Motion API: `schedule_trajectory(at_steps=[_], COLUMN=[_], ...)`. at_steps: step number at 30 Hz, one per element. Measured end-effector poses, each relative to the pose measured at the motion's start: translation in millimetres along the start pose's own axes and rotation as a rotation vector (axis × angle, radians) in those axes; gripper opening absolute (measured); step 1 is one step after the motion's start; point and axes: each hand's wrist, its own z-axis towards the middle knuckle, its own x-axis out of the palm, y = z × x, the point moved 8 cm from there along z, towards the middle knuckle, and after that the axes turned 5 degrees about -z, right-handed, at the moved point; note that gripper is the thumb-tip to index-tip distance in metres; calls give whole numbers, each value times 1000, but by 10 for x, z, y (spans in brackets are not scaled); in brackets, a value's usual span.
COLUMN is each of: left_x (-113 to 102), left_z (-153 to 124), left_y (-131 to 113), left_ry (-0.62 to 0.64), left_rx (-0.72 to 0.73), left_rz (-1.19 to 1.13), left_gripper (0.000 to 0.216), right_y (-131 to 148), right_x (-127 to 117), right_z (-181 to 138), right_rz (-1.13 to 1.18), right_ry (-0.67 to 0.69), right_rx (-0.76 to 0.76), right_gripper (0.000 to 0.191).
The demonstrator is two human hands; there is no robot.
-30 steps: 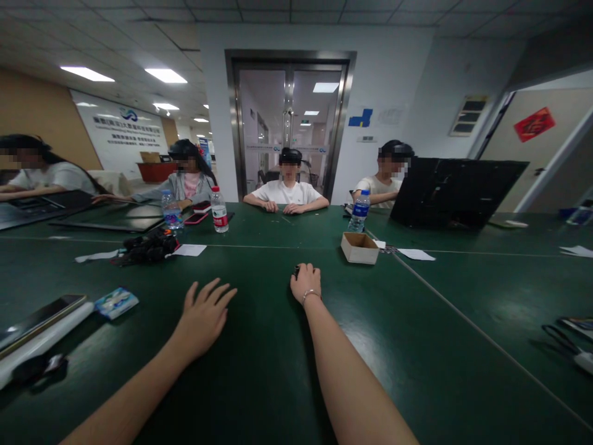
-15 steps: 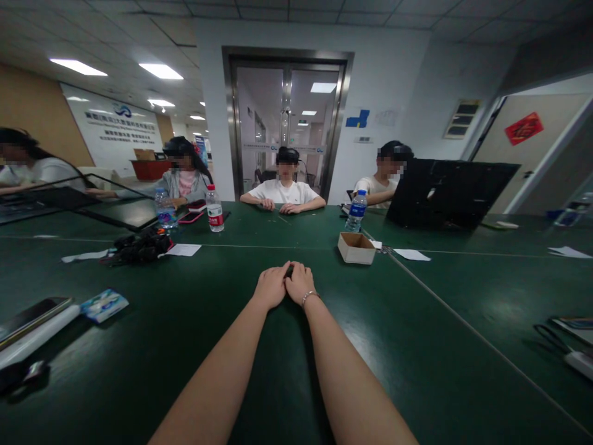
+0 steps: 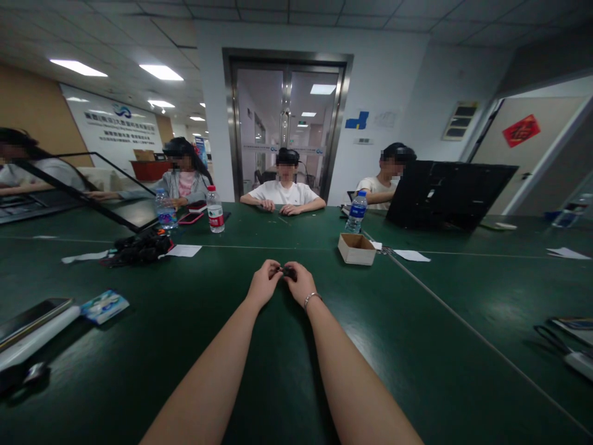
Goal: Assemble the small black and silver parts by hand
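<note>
Both my arms reach forward over the green table [image 3: 398,371]. My right hand [image 3: 301,283], with a bracelet [image 3: 311,297] on the wrist, is closed on a small dark object [image 3: 290,272]; its kind is too small to make out. Opposite it, my left hand [image 3: 264,283] has thumb and fingers bent into a pinch at the object's left end. Something tiny shows at those fingertips, but I cannot tell whether it is part of the dark object. A narrow gap separates the two hands. The small open cardboard box [image 3: 356,253] stands to their right.
A red-capped bottle [image 3: 215,213] and a blue-capped bottle [image 3: 356,213] stand farther back. Left lie a tangled black bundle [image 3: 139,247], a blue packet [image 3: 104,307] and a phone [image 3: 34,318]. A large black monitor [image 3: 449,194] is at right. Several people sit around the table.
My hands have drawn apart slightly, the left one moving left. The dark object between them, mostly covered before, now shows more clearly.
</note>
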Motion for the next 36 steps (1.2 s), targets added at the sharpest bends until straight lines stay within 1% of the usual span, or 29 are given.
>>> schedule_trajectory(at_steps=[2, 4, 6, 9, 12, 15, 20, 24, 30, 34, 36], left_x=[-16, -49, -71, -50, -31, -41, -53, -59, -54, -53, -60], left_z=[22, 45, 65, 87, 91, 87, 74, 57, 67, 53, 43], left_y=[23, 48, 79, 84, 44, 38, 56, 75, 80, 32, 11], left_ry=[-18, -55, -86, -70, -44, -48, -48, -43, -22, -13, -20], left_rx=[-7, -16, -37, -50, -28, -23, -57, -108, -94, -100, -115], left_rz=[-58, -113, -209, -319, -317, -300, -290, -233, -193, -169, -152], left_gripper=[20, 18, 22, 26, 25, 24, 25, 23, 25, 24, 22], right_y=[-29, -34, -6, 41, 42, 19, -11, -72, -226, -250, -238], right_x=[-9, -11, -11, -20, -40, -55, -57, -19, 57, 67, 59], right_z=[0, -1, 1, 8, 14, 18, 19, 19, 25, 38, 44], right_rz=[46, 56, 35, -9, 5, 32, 64, 183, 475, 660, 704], right_ry=[-28, -29, -10, 4, -16, -37, -13, 19, 25, 46, 63], right_rx=[44, 68, 57, 20, 8, 24, 83, 133, 241, 282, 280], right_gripper=[28, 23, 19, 20, 22, 22, 22, 26, 39, 25, 23])
